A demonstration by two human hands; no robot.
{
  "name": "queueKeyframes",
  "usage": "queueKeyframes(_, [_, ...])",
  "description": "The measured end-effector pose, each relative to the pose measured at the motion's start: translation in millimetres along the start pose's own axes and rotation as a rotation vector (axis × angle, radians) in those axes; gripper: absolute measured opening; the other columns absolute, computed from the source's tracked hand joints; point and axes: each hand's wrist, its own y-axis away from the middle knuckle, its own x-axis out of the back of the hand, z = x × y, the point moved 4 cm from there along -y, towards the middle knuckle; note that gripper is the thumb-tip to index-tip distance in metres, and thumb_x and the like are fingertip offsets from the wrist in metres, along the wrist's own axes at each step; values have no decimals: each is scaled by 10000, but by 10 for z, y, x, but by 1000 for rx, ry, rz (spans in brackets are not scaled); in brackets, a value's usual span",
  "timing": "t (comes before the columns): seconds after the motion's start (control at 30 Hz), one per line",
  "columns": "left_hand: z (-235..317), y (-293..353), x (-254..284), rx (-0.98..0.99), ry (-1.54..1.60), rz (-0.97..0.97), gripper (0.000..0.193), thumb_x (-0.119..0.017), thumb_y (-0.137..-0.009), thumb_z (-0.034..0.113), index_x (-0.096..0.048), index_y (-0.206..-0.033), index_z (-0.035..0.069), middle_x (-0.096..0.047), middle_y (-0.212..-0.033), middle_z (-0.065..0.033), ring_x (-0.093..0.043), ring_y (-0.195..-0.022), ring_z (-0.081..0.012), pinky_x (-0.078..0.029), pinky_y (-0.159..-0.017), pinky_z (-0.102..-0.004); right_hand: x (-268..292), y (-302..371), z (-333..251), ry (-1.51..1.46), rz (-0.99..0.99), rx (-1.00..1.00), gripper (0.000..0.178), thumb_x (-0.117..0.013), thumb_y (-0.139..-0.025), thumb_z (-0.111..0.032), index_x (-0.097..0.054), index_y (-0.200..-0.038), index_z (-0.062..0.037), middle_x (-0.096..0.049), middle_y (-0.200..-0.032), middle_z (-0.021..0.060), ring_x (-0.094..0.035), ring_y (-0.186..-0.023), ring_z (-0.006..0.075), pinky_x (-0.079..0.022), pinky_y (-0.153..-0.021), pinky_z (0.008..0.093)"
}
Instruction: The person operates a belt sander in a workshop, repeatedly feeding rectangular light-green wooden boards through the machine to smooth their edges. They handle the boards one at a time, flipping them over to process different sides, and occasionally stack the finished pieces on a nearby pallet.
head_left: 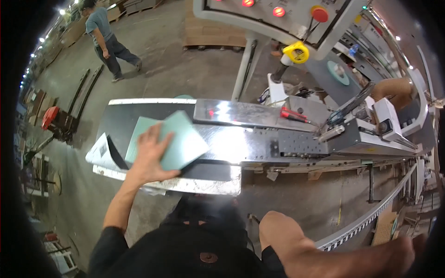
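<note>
Two pale green flat pieces, like thin boards or sheets, lie on the dark work surface. One, a tilted square piece (190, 143), partly covers the other green piece (133, 143). My left hand (150, 155) rests on them with its fingers spread and its thumb by the square's near edge. Left of it, a white sheet (99, 152) curls up at the table's left end and shows a dark underside. My right arm reaches out to the lower right; my right hand (414, 250) is blurred at the dark rim, its fingers unclear.
A long metal machine bed (259, 141) runs right from the work surface, with a red-handled tool (294, 115) lying on it. Above hangs a control panel (264, 21) with lit red buttons. A person (104, 37) walks at the far left, near a red pallet truck (55, 119).
</note>
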Motion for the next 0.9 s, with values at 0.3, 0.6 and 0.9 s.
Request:
queueKeyframes(0.3, [738, -766, -918, -393, 156, -237, 977, -815, -618, 444, -507, -1475, 92, -268, -1622, -260, -238, -1473, -504, -220, -1166, -668, 230, 1164, 519, 643, 195, -288, 273, -662, -807, 96, -711, -1062, 13, -693, -937, 112, -635, -816, 175, -499, -670, 274])
queueKeyframes(0.6, [604, -832, -1171, -351, 305, 34, 782, -874, -684, 453, -657, -1352, 110, -384, -1589, -228, -227, -1513, -477, -211, -1195, -629, 472, 3398, 1645, 1029, 402, -997, 634, -803, -837, -95, -553, -1411, 2, -639, -1168, 178, -657, -926, 291, -548, -794, 377])
queueKeyframes(0.9, [358, -383, -1257, -187, 312, 124, 691, -807, -796, 310, -596, -1417, 92, -360, -1611, -219, -284, -1506, -427, -211, -1192, -568, 98, 3447, 2212, 1265, 371, -884, 1183, -857, -803, -214, -29, -1621, 0, -514, -1312, 270, -599, -1016, 373, -537, -850, 426])
